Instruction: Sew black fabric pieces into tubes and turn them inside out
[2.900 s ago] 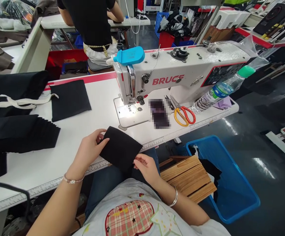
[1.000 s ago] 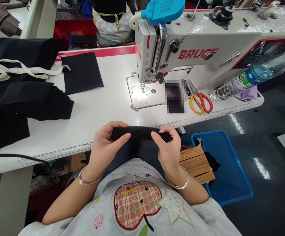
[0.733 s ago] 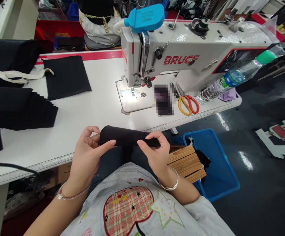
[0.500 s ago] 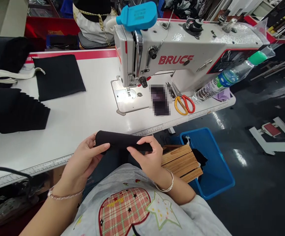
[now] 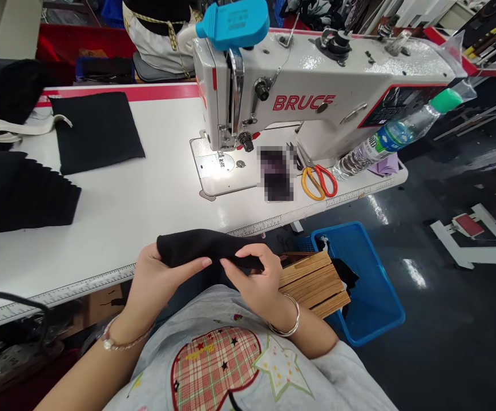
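**Hazard.** The folded black fabric is held in the air in front of the sewing machine, on the person's side of it and clear of the needle area. It rests on no surface, so the two hands alone keep its shape. A slackened grip could let the fold spring open or the piece drop toward the lap. Uneven tension between the hands could skew the fold. A slip could also mix it into the stack of black fabric panels left of the machine.

**Hand pose.** The left hand cups the thicker left end, with the fingers curved along its near side. The right hand pinches the narrower right end between thumb and fingers. Both wrists are angled inward, and the forearms converge toward the fabric.
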### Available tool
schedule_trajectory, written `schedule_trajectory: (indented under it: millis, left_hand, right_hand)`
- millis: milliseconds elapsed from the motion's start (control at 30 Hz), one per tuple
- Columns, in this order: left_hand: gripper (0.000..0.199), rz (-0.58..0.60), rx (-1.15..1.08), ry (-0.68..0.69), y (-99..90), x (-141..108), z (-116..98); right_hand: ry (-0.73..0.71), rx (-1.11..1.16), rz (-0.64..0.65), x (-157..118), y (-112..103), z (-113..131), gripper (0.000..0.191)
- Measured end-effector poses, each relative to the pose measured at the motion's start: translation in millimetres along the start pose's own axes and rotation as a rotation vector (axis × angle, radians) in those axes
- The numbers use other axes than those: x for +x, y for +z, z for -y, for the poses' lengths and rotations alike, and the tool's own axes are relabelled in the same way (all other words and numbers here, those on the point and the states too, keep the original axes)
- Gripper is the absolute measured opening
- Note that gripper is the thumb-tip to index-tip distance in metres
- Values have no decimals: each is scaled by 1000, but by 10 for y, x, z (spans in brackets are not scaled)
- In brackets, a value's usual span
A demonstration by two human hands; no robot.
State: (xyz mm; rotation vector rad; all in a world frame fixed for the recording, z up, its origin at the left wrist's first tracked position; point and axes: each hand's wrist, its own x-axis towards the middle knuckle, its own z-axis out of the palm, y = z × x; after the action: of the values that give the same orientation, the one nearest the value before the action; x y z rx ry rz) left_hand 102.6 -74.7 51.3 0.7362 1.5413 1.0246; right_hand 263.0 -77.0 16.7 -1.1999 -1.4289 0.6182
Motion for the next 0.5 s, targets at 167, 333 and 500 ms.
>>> schedule_trajectory:
  millis: [167, 333, 500]
  left_hand:
    - [30, -69, 46, 132, 50, 11, 69]
    - [33, -19, -134, 72, 26, 82, 148]
    - [43, 62, -259, -41, 51, 147, 154]
  right_hand:
    - [139, 12, 16, 16, -28, 34, 15]
    - [308, 82, 42, 64, -36, 42, 20]
    - [373, 152, 56, 90, -34, -52, 22]
